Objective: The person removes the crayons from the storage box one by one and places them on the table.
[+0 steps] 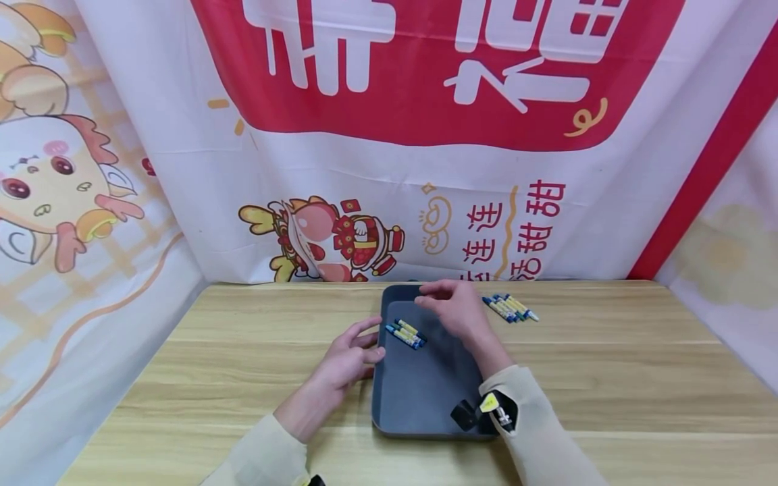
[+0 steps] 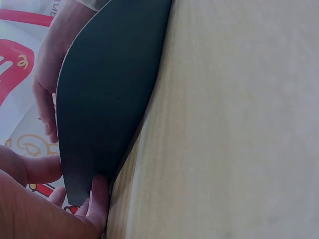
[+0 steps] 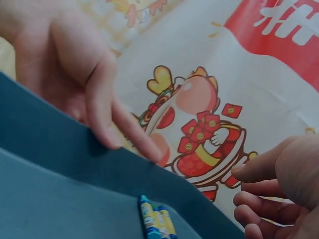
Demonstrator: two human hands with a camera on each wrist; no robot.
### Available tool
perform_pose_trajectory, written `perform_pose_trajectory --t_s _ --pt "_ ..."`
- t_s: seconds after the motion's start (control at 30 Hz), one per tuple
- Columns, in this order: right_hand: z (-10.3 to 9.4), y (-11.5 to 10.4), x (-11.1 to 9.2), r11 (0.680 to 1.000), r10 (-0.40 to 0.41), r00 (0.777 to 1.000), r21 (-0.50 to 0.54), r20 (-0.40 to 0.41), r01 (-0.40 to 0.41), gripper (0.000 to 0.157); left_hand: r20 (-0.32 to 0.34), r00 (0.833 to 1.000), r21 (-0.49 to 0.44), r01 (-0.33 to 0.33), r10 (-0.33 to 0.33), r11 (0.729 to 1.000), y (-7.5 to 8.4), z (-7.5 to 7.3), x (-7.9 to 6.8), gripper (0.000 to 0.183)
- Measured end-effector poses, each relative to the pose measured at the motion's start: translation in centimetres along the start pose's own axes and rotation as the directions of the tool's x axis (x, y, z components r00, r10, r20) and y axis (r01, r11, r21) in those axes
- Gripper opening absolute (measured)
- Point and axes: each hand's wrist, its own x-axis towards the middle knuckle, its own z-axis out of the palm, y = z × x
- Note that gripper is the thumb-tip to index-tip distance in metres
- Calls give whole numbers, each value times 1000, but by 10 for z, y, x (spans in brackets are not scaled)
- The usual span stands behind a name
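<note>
A dark grey rectangular tray (image 1: 425,405) lies on the table. Several crayons (image 1: 406,333) with yellow-and-blue wrappers lie together inside it near the left wall; they also show in the right wrist view as crayons (image 3: 157,219). My left hand (image 1: 349,354) rests against the tray's left side, its fingertips touching the outer wall and rim. In the left wrist view, a fingertip (image 2: 99,191) touches the tray's outer wall (image 2: 109,84). Over the far end of the tray hovers my right hand (image 1: 456,310), fingers loosely bent, with nothing visible between thumb and fingers (image 3: 264,186).
Several more crayons (image 1: 509,308) lie in a slanted row on the wooden table (image 1: 608,385), right of the tray's far end. A printed cloth (image 1: 389,162) hangs behind the table's back edge, with more cloth at both sides.
</note>
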Motion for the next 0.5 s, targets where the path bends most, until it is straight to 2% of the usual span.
perform_pose_trajectory --t_s 0.5 --pt "11 12 4 995 75 994 -77 75 -69 26 3 1000 7 14 -14 1000 1 0 -1 63"
